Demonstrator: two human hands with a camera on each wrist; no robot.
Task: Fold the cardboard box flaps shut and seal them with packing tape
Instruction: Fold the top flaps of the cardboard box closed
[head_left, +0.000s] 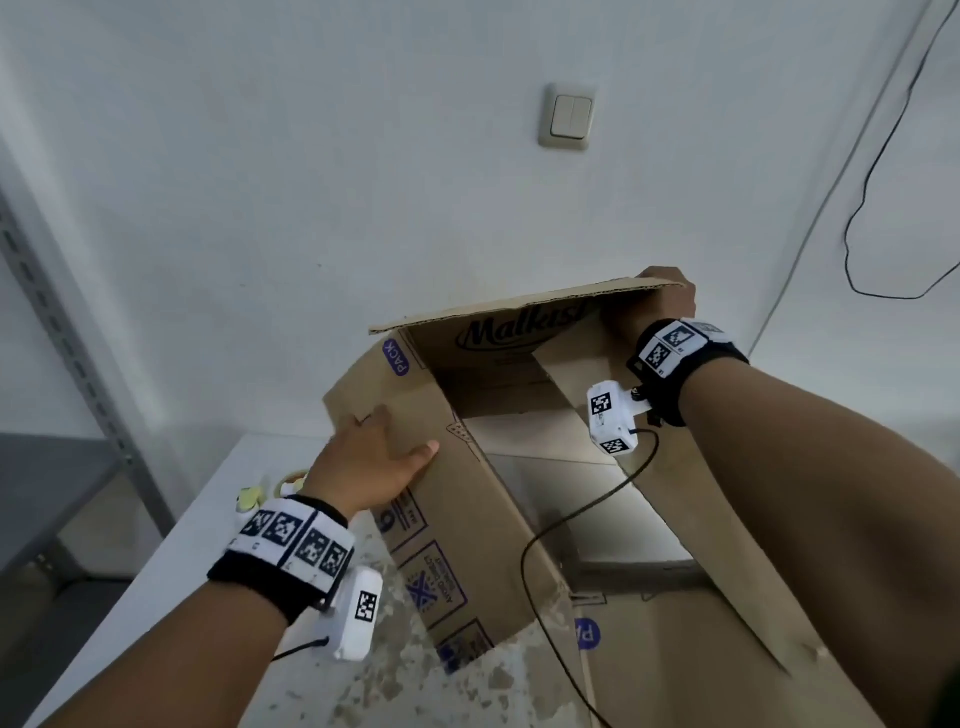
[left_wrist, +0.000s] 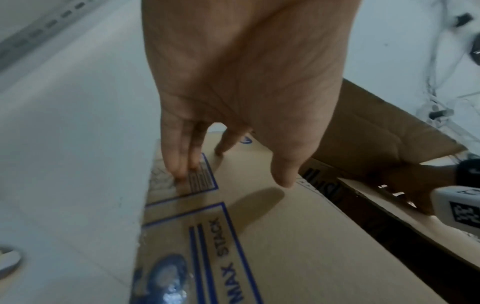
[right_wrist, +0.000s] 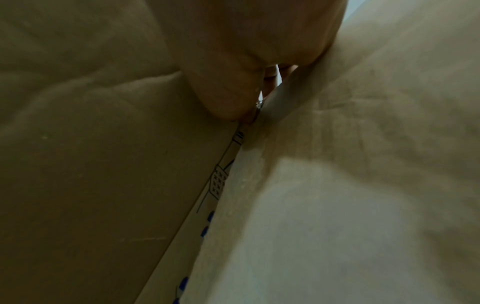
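1. One cardboard box (head_left: 467, 525) stands on a white table (head_left: 171, 551), close to the wall; its top is not yet closed.
2. Four flaps show in the head view: the left flap (head_left: 447, 499), the right flap (head_left: 727, 519), the far flap (head_left: 519, 306) printed with a brand name, and a near flap (head_left: 675, 649).
3. Two hands are on the box, each wrist wearing a band with black-and-white markers.
4. The left hand (head_left: 374, 457) lies flat on the left flap with fingers straight and spread, reaching over its outer edge; in the left wrist view its fingertips (left_wrist: 182, 170) press the printed panel (the words "MAX STACK" show nearby).
5. The right hand (head_left: 660, 301) reaches forward to the far right corner, its fingers curled around the end of the far flap, gripping it where it meets the right flap.
6. One light switch (head_left: 569, 117) sits on the wall above the box, and one black cable (head_left: 878, 197) hangs to its right.
7. A few small yellow-and-white objects (head_left: 260, 499) lie on the table left of the box; what they are cannot be told.
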